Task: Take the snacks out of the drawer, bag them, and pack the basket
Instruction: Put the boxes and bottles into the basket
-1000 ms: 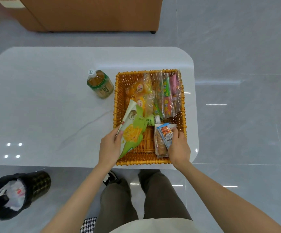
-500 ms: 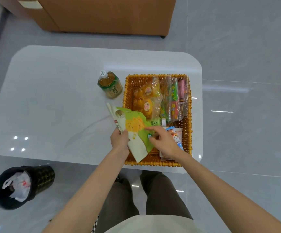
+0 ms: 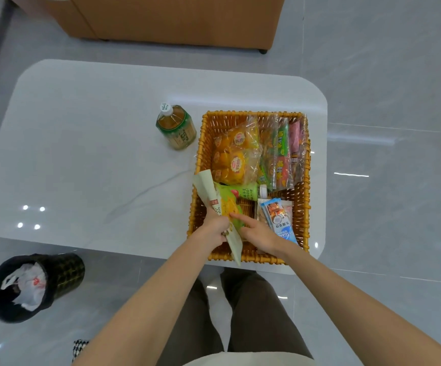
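Right now my left hand (image 3: 214, 228) is clenched round the lower part of the green and yellow snack bag (image 3: 228, 204). The bag stands tilted over the near left corner of the wicker basket (image 3: 200, 154), with its pale top edge leaning out over the left rim. My right hand (image 3: 259, 233) lies just beside it, forefinger stretched onto the bag's front; whether that hand pinches the bag I cannot tell. Inside the basket lie a clear bag of orange cakes (image 3: 233, 157) at the far left, clear bags of coloured packets (image 3: 277, 154) along the far right, a small green bottle (image 3: 248, 191) on its side in the middle, and a blue packet (image 3: 278, 217) at the near right, partly under my right hand. A tea bottle (image 3: 176, 127) stands on the white table (image 3: 95, 154) just left of the basket.
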`<action>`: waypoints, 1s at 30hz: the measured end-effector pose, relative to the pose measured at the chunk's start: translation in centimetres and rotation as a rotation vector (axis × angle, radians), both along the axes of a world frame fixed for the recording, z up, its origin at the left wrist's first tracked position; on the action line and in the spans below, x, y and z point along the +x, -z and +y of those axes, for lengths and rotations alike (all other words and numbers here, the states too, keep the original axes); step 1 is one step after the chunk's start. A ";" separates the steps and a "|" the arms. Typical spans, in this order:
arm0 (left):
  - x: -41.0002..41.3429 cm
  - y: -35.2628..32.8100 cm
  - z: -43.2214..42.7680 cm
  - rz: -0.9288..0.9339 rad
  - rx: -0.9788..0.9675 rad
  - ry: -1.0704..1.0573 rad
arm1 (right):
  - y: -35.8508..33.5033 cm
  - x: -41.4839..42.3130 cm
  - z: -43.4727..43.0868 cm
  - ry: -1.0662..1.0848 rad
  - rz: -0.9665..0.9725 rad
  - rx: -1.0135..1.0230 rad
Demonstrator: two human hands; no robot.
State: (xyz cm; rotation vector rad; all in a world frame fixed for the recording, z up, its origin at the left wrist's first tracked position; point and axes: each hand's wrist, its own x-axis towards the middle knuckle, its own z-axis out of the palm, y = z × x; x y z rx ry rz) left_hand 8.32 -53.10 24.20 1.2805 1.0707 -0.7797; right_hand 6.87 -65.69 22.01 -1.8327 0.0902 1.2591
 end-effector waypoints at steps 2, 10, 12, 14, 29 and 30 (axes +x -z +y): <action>-0.2 0.4 0.1 0.054 -0.085 -0.051 | 0.0 0.4 -0.5 -0.025 0.007 -0.014; 0.3 1.3 1.6 0.028 -0.044 -0.090 | 0.3 -0.1 -0.5 -0.153 -0.045 0.018; 0.9 1.5 2.1 -0.075 0.057 -0.052 | 0.5 0.1 -0.2 -0.152 -0.017 0.002; 1.3 1.7 2.4 -0.125 0.055 0.072 | 0.5 0.5 -0.1 -0.120 -0.034 -0.023; 2.7 -0.8 5.4 -0.178 0.125 0.340 | 5.6 5.8 -0.1 -0.240 -0.553 -0.814; 2.7 -0.6 5.5 -0.180 0.145 0.354 | 6.0 6.1 -0.2 -0.252 -0.565 -0.830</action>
